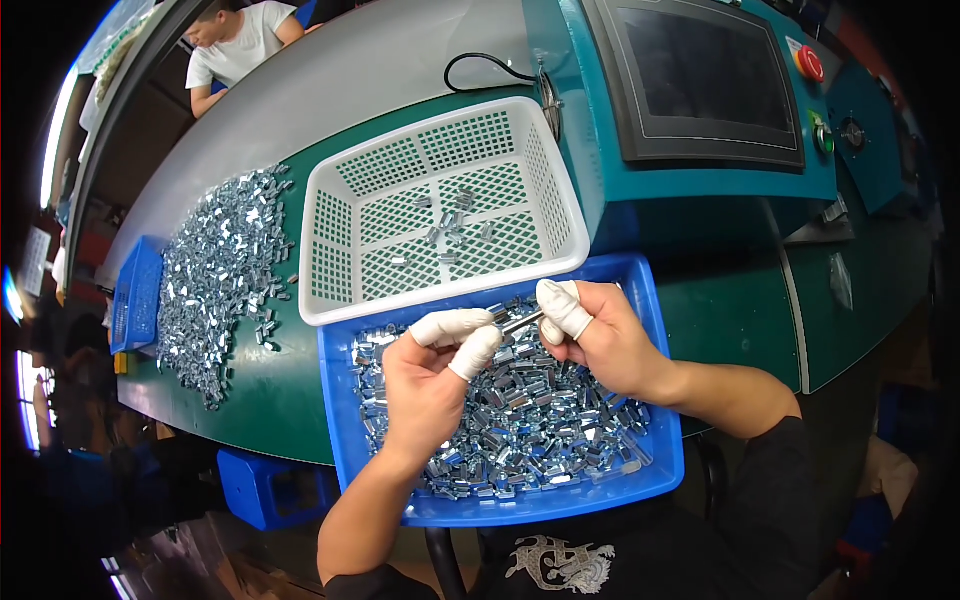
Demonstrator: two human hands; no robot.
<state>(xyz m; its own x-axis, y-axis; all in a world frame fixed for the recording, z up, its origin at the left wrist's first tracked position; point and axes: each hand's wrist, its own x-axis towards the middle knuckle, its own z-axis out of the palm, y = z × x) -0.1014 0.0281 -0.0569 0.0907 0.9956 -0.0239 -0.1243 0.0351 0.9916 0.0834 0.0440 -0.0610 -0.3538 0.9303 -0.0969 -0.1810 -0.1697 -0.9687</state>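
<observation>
I am sitting at a green worktable (pixel 300 400) which joins a grey bench top (pixel 330 90), and behind it stands a teal machine cabinet (pixel 700 190) with a dark screen (pixel 705 75) and a red round button (pixel 810 63). A black cable (pixel 480 65) lies on the grey top (it goes toward the cabinet), and bright light (pixel 55 140) enters along the far left edge. Another person in a white shirt (pixel 240 45) sits at the far end, and the floor under the table is dark.

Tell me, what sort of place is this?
Most likely a factory workbench: a blue tray full of small metal parts, a loose heap of them on the green table, and a machine with a dark screen and red button.
</observation>
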